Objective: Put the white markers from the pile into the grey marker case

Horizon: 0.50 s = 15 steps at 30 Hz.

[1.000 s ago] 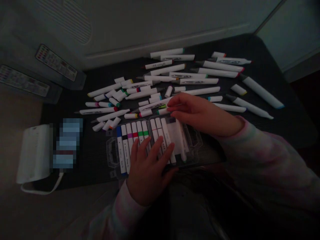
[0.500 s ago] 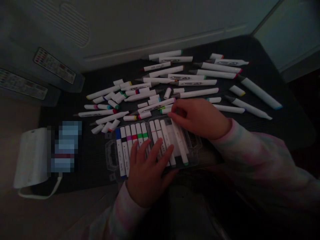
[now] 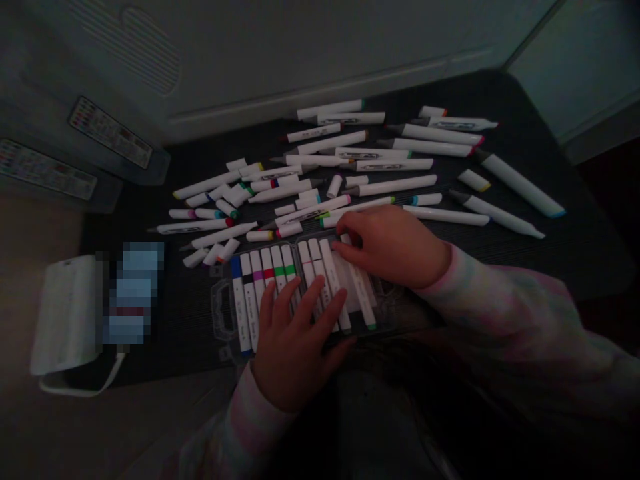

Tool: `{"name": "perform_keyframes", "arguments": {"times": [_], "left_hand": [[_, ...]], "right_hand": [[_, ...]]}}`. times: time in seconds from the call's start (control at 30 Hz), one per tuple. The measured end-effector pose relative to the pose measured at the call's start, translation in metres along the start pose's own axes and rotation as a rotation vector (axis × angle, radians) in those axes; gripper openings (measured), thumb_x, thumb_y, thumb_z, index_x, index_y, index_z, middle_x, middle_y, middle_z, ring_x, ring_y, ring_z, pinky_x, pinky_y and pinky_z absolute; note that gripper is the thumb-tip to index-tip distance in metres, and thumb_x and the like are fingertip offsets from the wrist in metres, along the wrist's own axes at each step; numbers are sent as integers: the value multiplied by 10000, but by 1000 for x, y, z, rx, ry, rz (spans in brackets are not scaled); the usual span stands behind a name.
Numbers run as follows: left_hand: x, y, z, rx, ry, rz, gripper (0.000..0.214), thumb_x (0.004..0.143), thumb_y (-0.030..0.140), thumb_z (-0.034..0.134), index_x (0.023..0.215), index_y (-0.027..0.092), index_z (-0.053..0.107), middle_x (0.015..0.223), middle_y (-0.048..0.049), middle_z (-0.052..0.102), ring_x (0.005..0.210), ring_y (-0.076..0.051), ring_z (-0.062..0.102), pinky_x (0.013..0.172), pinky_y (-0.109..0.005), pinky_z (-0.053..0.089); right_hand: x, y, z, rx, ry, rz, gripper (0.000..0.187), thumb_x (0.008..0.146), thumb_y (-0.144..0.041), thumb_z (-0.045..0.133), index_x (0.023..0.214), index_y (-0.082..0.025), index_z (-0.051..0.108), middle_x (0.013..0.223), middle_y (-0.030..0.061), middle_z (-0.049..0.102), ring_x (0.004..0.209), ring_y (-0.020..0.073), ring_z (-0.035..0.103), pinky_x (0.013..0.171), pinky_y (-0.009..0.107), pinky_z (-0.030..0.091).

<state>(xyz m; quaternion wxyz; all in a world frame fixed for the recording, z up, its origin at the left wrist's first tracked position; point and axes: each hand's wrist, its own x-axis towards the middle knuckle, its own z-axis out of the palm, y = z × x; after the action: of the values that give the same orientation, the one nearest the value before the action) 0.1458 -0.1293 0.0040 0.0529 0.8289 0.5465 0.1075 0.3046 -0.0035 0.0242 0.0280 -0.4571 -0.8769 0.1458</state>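
Note:
A clear plastic marker case [image 3: 223,311] lies at the near edge of a dark table [image 3: 575,260], holding a row of several white markers [image 3: 253,287] with coloured bands. My left hand [image 3: 295,343] rests flat on the markers in the case, fingers spread. My right hand [image 3: 395,245] is over the right end of the case, fingers curled down on a white marker with a green end [image 3: 364,305] that lies in the case.
Many loose white markers [image 3: 380,163] and caps [image 3: 474,180] are scattered over the far half of the table. Two flat dark packs with colour charts [image 3: 111,132] lie at the left. A white pouch [image 3: 67,317] sits at the near left. A pale wall runs behind.
My right hand has drawn back from the loose markers to the case, bringing a green-ended marker down into it. My left hand has stayed flat on the case.

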Motion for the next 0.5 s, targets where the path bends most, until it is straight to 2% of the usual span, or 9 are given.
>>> {"name": "perform_keyframes", "arguments": {"times": [0.13, 0.37, 0.5], "left_hand": [[0, 0, 0, 9, -2, -1, 475, 731, 456, 546, 1167, 270, 523, 1209, -77, 511, 1121, -333, 388, 962, -578, 262], [0, 0, 1, 14, 5, -6, 541, 729, 480, 534, 1187, 192, 507, 1195, -91, 537, 1107, -335, 407, 972, -564, 258], [0, 0, 2, 17, 2, -7, 542, 729, 480, 534, 1187, 192, 504, 1205, -85, 533, 1111, -336, 407, 976, -560, 254]], "right_hand": [[-1, 1, 0, 56, 2, 30, 221, 755, -330, 488, 845, -168, 610, 699, 47, 628, 642, 184, 552, 569, 287, 319], [-1, 5, -11, 460, 88, 75, 137, 720, -260, 543, 796, -160, 598, 657, -11, 589, 610, 119, 526, 595, 250, 354], [-1, 5, -9, 573, 101, 29, 131, 738, -257, 532, 800, -154, 586, 668, -15, 585, 622, 109, 530, 610, 245, 364]]}}
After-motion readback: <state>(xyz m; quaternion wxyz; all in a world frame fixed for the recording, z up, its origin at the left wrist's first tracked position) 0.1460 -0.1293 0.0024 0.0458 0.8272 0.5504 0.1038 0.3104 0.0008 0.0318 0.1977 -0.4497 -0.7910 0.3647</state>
